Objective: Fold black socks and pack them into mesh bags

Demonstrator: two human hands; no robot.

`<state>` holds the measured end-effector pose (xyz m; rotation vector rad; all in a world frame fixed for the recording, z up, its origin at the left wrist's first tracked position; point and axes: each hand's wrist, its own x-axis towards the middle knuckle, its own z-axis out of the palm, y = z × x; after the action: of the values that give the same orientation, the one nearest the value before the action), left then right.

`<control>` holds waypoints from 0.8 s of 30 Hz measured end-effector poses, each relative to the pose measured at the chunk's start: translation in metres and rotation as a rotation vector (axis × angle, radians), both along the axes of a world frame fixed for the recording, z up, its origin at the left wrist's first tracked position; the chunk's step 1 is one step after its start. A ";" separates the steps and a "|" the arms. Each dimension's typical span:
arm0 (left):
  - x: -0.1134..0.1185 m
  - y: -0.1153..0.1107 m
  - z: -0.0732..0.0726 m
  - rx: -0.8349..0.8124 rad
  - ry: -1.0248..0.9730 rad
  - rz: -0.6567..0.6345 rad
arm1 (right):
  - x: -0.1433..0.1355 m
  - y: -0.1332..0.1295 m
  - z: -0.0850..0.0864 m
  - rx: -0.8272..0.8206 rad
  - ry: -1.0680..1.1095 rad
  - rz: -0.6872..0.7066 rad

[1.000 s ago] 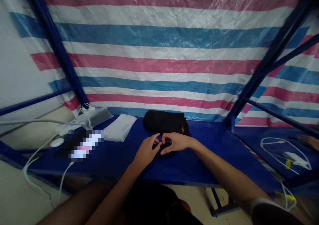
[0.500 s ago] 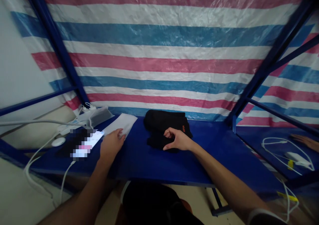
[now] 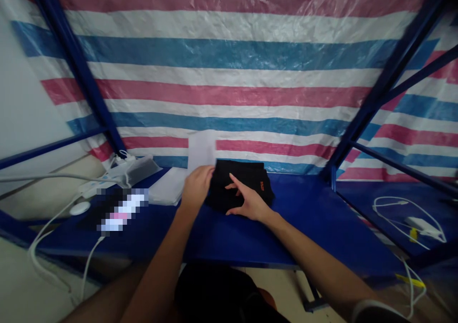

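Left hand (image 3: 197, 185) gripping upright white sheet (image 3: 201, 149), right hand (image 3: 251, 203) spread, black cloth (image 3: 248, 170) beneath.

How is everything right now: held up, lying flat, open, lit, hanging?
White sheet: held up by the left hand
White stack: lying flat
Black fabric: lying on the table
Right hand: open
Phone: lit, partly blurred out
Striped sheeting: hanging, wrinkled

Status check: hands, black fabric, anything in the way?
Left hand: holding white sheet upright. Right hand: open over folded black fabric, partly covering it. White stack: on blue table, left of fabric.
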<state>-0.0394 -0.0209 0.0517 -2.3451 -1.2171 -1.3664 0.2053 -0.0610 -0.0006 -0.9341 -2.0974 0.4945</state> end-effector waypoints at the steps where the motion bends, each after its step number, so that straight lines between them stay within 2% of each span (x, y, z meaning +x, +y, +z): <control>1: 0.017 0.002 -0.002 -0.021 0.051 -0.088 | -0.001 0.001 -0.002 0.028 -0.002 -0.016; 3: 0.042 0.005 -0.009 -0.072 0.112 -0.218 | 0.001 0.006 -0.008 0.069 0.001 -0.075; 5: 0.053 0.006 -0.020 -0.128 0.093 -0.294 | 0.004 0.011 -0.016 0.098 -0.002 -0.134; 9: 0.048 0.003 -0.037 -0.258 -0.048 -0.370 | 0.007 0.015 -0.026 0.140 0.003 -0.147; 14: 0.040 0.001 -0.045 -0.297 -0.207 -0.370 | 0.002 0.011 -0.022 0.126 0.014 -0.147; 24: 0.051 -0.010 -0.048 -0.146 -0.129 -0.223 | -0.004 0.001 -0.013 0.144 -0.116 -0.194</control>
<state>0.0111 -0.0305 0.0035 -2.5963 -1.1524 -1.5692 0.2014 -0.0598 -0.0131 -1.0893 -2.0864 0.1912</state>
